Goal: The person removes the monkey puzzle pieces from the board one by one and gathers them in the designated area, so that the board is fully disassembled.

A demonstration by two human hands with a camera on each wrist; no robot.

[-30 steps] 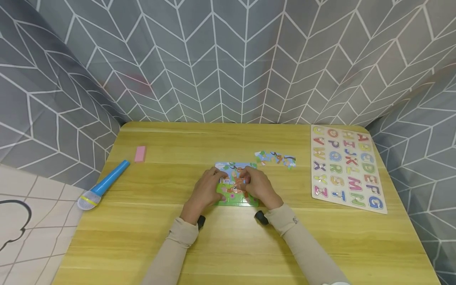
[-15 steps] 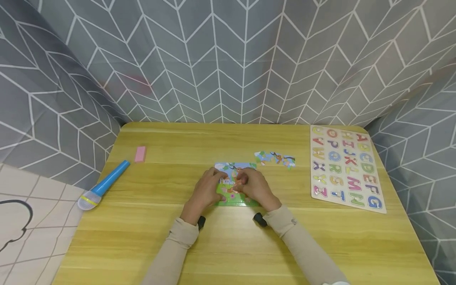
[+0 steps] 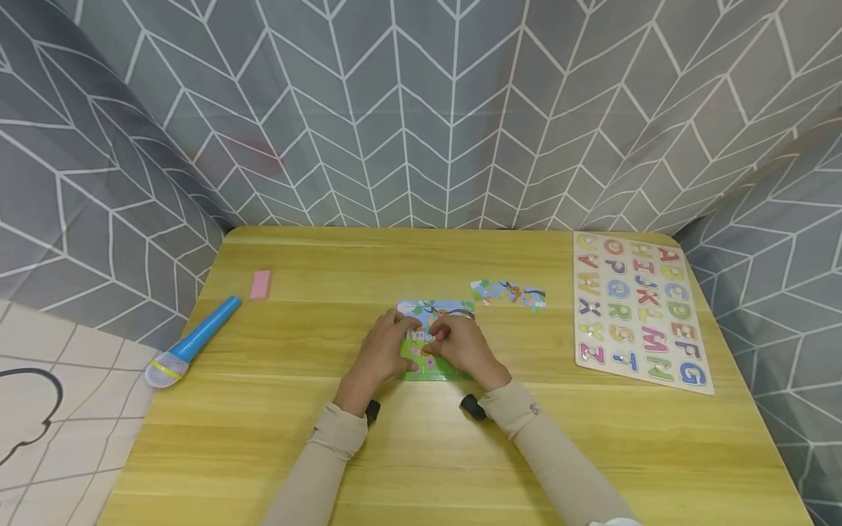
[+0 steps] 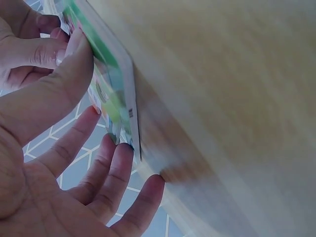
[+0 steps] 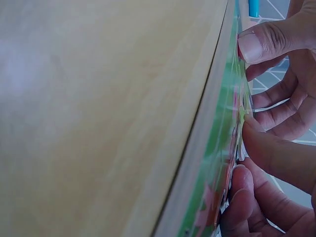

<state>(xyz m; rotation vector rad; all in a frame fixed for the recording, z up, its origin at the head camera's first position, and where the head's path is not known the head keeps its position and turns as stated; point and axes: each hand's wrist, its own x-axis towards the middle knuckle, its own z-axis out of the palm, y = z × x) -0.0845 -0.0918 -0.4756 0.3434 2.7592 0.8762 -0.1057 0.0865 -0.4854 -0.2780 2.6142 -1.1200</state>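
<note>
A small jigsaw puzzle (image 3: 454, 305) with a blue-and-green cartoon picture lies on the wooden table in the head view. At its left side my left hand (image 3: 384, 347) rests with spread fingers, the thumb pressing on the green lower part. In the left wrist view, the fingertips (image 4: 94, 111) of that hand reach along the puzzle's edge. Over the puzzle's middle, my right hand (image 3: 463, 347) pinches a puzzle piece (image 5: 241, 148) between thumb and fingers, close against the picture. Much of this piece is hidden by the fingers.
Several joined puzzle pieces (image 3: 513, 294) lie behind and right of the puzzle. An alphabet board (image 3: 631, 336) stands at the right of the table. Toward the left are a blue toy microphone (image 3: 204, 329) and a pink block (image 3: 259, 284). A patterned grey curtain (image 3: 427, 146) hangs behind the table.
My right hand has shifted left across the puzzle, from its right part toward the middle, uncovering more of the upper right corner. The left hand has stayed in place.
</note>
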